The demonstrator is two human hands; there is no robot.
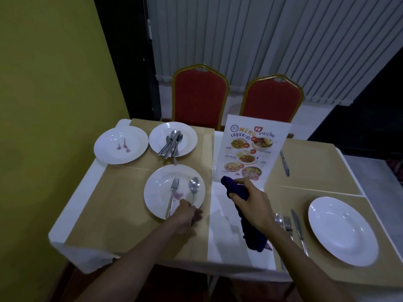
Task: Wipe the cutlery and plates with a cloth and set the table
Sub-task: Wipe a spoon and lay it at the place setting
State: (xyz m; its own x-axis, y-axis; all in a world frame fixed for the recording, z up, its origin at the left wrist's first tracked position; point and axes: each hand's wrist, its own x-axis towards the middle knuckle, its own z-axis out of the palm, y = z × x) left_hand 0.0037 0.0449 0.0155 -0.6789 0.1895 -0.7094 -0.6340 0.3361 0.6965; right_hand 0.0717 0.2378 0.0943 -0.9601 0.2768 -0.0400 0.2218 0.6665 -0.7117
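While my left hand (185, 212) rests at the 5 o'clock rim of the stained plate (156, 192), its fingertips meet the handle end of the spoon (193, 185). The blur keeps me from telling whether they pinch it or only touch it. That plate lies at 8 o'clock on the table (72, 216), counting my seat as 6. The spoon lies on the plate toward its 3 o'clock side, with a fork (173, 192) near the middle and a purple smear (178, 195) between the two.

My right hand (250, 203), near the table's centre, is clamped around the purple cloth (255, 235). Thumb and fingers are wrapped tight, one end of the cloth poking out toward 11 o'clock and the rest hanging down past my wrist.

At 10 o'clock sits a smeared plate (109, 153), and at 11 o'clock another plate (189, 136) carries a heap of cutlery (172, 143). A menu card (250, 149) stands just beyond my right hand. A single knife (284, 163) lies at 2 o'clock. At 4 o'clock a clean plate (342, 231) sits on a tan mat (327, 273), with a laid knife (298, 231), a second fork (288, 225) and a second spoon (278, 219) just to its left. Two red chairs (199, 94) stand at 12 o'clock.
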